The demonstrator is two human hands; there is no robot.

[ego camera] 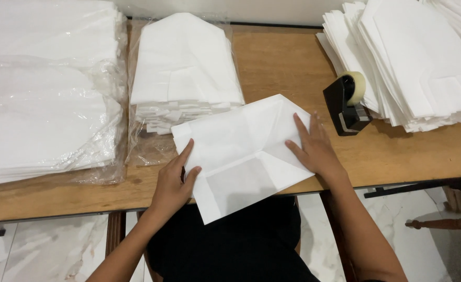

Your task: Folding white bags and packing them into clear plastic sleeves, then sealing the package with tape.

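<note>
The left hand lies open, fingers pressing the near-left edge of a white paper bag lying flat between both hands. The right hand lies open, flat on its right fold. The overhanging near corner could let it slip off the wooden table.

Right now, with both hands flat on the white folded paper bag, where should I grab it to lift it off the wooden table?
Take the white folded paper bag by its near end, which juts past the wooden table edge toward the body. Pinch there from below and above. The left hand is already beside that overhang; the right hand lies flat on the far side, probably less handy.
</note>
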